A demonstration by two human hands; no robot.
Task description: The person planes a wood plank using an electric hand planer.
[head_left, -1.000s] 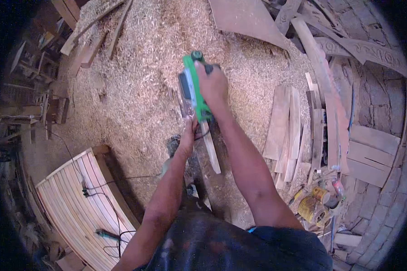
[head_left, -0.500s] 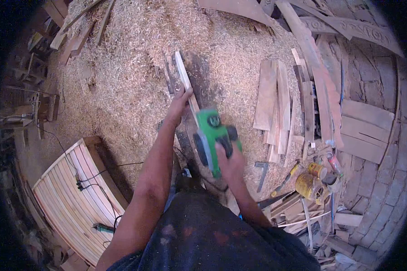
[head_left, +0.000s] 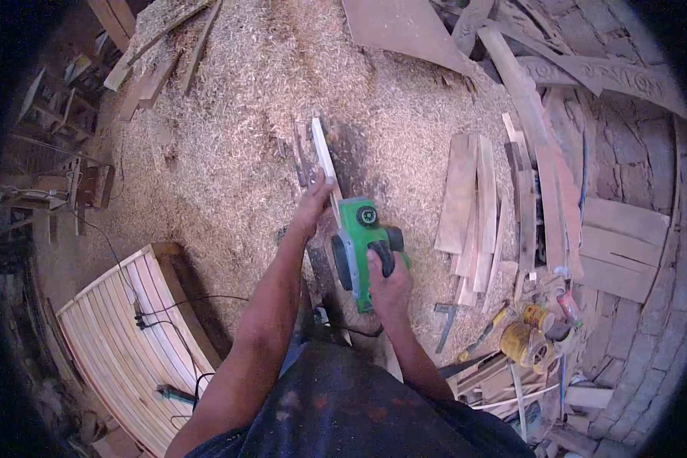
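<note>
My right hand point(head_left: 390, 290) grips the black handle of a green electric planer point(head_left: 356, 229), which lies over the near end of a narrow wooden strip point(head_left: 323, 146). Ahead of the planer, my left hand point(head_left: 314, 204) is closed around the strip, thumb and fingers on its sides. The strip's far end points away from me, above a dark plank point(head_left: 349, 156) amid the shavings. Its near part is hidden under the planer.
Wood shavings point(head_left: 237, 153) cover the floor. Several boards point(head_left: 466, 206) lie to the right, near a metal square point(head_left: 445, 327) and yellow containers point(head_left: 524, 343). At lower left stands a slatted wooden piece point(head_left: 122, 328) with a black cord point(head_left: 195, 300) across it.
The view has shifted, so the whole scene sits lower in the frame. The planer covers slightly more of the strip near my left hand. Both hands keep their grips.
</note>
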